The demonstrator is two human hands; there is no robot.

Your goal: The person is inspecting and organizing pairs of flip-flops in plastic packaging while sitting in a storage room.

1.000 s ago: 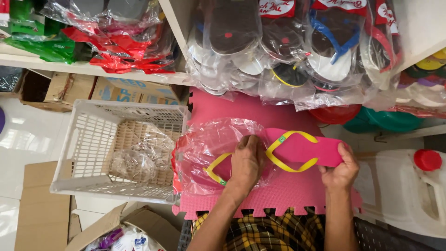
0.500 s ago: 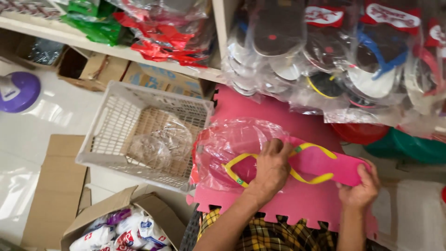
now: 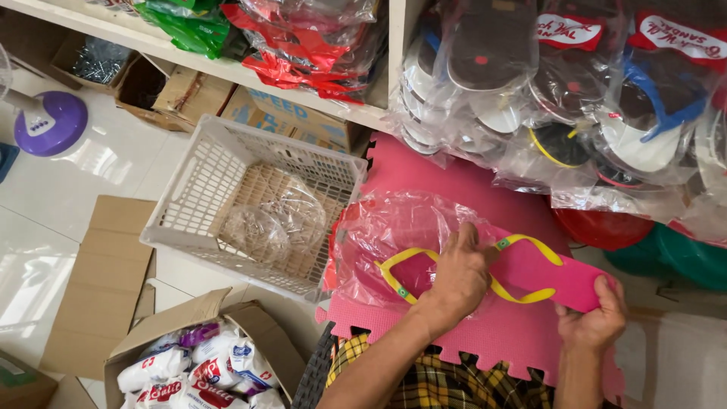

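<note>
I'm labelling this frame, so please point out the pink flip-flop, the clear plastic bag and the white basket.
pink flip-flop [image 3: 545, 273], head view, on the bare pink sole beside the yellow strap.
clear plastic bag [image 3: 386, 227], head view, on its crinkled upper side.
white basket [image 3: 204, 163], head view, on its slatted left wall.

Clear plastic bag [image 3: 394, 235] on pink mat; bagged sandals [image 3: 560, 98], red-white labels, on shelf; cardboard box [image 3: 204, 356] of white packets.
</note>
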